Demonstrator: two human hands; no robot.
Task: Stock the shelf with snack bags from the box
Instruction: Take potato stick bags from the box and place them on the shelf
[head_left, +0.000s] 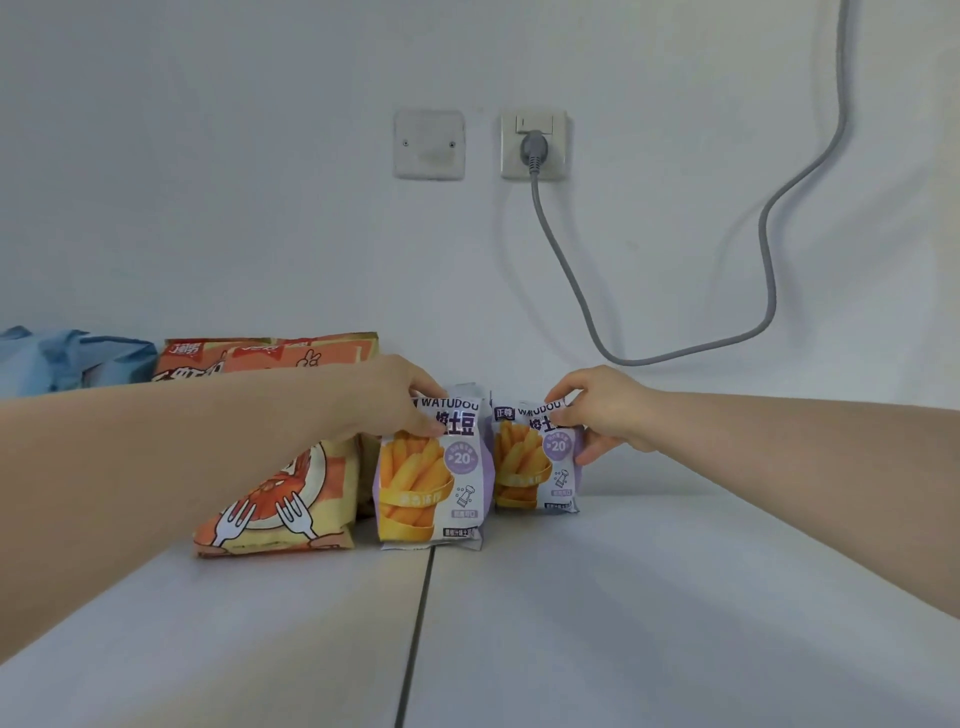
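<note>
- Nearest to us lies the white shelf (649, 623); a dark seam runs through it from the front edge up toward the bags.
- Two bare forearms reach in from either side, above the shelf.
- The left hand (400, 397) pinches the top edge of the left purple snack bag (434, 488), with the thumb on the front face and the fingers curled behind.
- This bag stands upright on the shelf, right at the seam.
- The right hand (608, 413) grips the top right corner of the right purple snack bag (530, 467), and its lower fingers curl around the bag's right edge.
- That bag also stands upright, just beside the first and a little further back.
- To the left, the orange snack bags (280, 499) stand in a row, the front one touching the left purple bag.
- Further left and back we see blue bags (67, 358).
- On the wall behind, a grey plug (532, 148) sits in a socket beside a blank cover plate (429, 144), and its grey cable (769, 249) loops down and climbs to the upper right.
</note>
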